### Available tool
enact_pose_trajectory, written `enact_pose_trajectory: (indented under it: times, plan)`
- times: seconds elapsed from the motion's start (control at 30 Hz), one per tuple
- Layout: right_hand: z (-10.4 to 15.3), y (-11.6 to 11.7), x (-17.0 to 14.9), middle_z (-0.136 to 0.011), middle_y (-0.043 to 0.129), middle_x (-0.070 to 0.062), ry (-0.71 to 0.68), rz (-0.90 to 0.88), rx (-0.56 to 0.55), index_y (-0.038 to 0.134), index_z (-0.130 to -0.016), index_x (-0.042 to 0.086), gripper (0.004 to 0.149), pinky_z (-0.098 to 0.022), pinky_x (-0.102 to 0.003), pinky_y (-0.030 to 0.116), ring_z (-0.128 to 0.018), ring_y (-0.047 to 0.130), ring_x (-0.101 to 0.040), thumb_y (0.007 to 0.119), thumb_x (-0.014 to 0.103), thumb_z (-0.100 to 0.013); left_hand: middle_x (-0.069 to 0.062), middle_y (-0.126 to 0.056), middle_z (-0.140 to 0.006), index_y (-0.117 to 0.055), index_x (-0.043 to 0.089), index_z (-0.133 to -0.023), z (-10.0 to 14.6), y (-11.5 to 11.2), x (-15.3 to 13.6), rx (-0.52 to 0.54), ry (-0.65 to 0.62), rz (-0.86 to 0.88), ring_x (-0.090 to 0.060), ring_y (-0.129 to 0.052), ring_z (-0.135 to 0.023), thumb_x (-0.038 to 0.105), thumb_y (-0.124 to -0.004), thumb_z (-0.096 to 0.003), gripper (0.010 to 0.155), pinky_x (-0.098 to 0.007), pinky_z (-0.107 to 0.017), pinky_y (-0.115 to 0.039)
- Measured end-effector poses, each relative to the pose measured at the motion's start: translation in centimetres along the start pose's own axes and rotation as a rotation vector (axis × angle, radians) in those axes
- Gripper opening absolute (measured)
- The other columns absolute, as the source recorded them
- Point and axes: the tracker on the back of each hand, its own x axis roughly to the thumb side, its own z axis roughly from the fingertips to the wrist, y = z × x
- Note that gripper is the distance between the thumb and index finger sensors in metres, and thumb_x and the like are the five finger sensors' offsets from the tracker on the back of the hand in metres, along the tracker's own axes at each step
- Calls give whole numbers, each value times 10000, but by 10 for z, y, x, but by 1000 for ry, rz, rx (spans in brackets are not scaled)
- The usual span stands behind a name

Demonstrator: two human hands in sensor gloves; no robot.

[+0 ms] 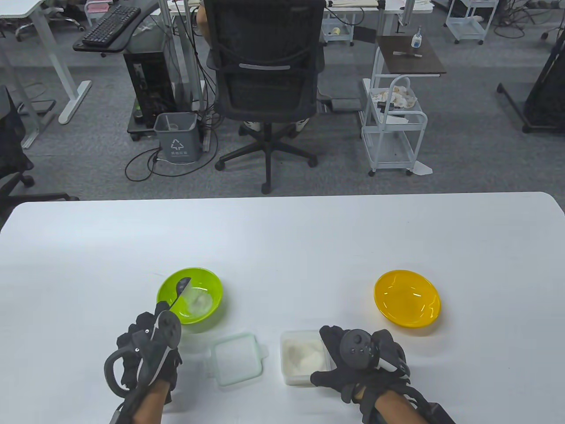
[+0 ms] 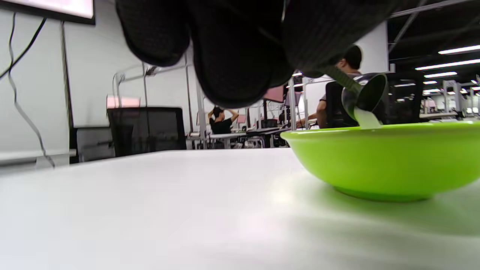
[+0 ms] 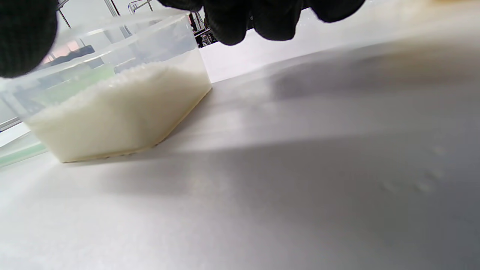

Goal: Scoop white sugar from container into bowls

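Note:
My left hand (image 1: 145, 353) grips a metal spoon (image 1: 182, 286) tilted over the green bowl (image 1: 207, 276); in the left wrist view sugar slides off the spoon (image 2: 365, 95) into the green bowl (image 2: 386, 161). White sugar (image 1: 196, 301) lies in that bowl. The clear square container (image 1: 304, 357) with white sugar stands in front of me. My right hand (image 1: 359, 357) holds its right side, thumb at the near corner; the right wrist view shows the container (image 3: 116, 93) between thumb and fingers. The yellow bowl (image 1: 407, 298) sits at the right and holds no visible sugar.
The container's clear lid (image 1: 236, 358) with a green rim lies flat between my hands. The white table (image 1: 282, 238) stretches far back. An office chair (image 1: 265, 75), a bin and a white cart stand on the floor beyond the table.

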Motion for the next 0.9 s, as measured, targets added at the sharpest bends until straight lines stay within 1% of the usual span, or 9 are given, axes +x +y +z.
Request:
enact_pose_trajectory:
  times: [0.07, 0.2, 0.37, 0.43, 0.63, 0.73, 0.9]
  plan:
    - [0, 0, 0, -1203, 363, -139, 0, -2, 0, 274, -1118, 287, 977, -777, -633, 416, -1122, 438, -436, 751, 751, -401, 83, -842, -927, -748, 498, -973, 2, 1, 6, 22, -21, -42, -104, -1005, -600, 346, -804, -444, 553, -460, -637, -761]
    - [0, 0, 0, -1203, 363, -138, 0, -1, 0, 273, -1118, 287, 979, -778, -633, 415, -1122, 437, -435, 751, 751, -401, 81, -843, -926, -742, 472, -982, 4, 0, 10, 22, -35, -48, -98, -1006, -597, 346, -798, -446, 554, -457, -637, -764]
    - [0, 0, 0, -1202, 363, -141, 0, -2, 1, 275, -1118, 287, 978, -777, -633, 414, -1122, 437, -436, 753, 750, -401, 77, -861, -902, -760, 378, -983, 3, -2, 10, 1, -43, -16, -79, -1017, -579, 357, -794, -444, 540, -444, -628, -784]
    - [0, 0, 0, -1201, 365, -143, 1, -1, 1, 277, -1117, 286, 975, -777, -633, 415, -1121, 439, -438, 754, 748, -403, 76, -872, -884, -772, 367, -971, 4, -2, 12, -5, -51, -7, -70, -1024, -565, 367, -796, -441, 531, -436, -622, -794]
    - [0, 0, 1, -1194, 374, -158, 2, 0, -5, 291, -1118, 275, 973, -774, -632, 422, -1114, 449, -442, 760, 741, -404, 78, -899, -839, -796, 357, -938, 9, 3, 21, -31, -87, 64, -54, -1038, -532, 403, -801, -432, 508, -422, -604, -819]
    - [0, 0, 1, -1188, 386, -165, 4, 0, -9, 298, -1117, 266, 970, -770, -630, 432, -1111, 464, -435, 764, 733, -406, 84, -916, -810, -783, 352, -941, 14, 8, 27, -65, -108, 148, -46, -1046, -498, 418, -803, -430, 515, -411, -582, -837]
    - [1, -2, 2, -1175, 426, -173, 13, -14, -22, 337, -1115, 249, 950, -764, -621, 457, -1100, 504, -428, 785, 705, -412, 103, -915, -793, -764, 352, -936, 22, 19, 43, -141, -163, 270, -30, -1047, -489, 446, -802, -431, 515, -400, -578, -847]
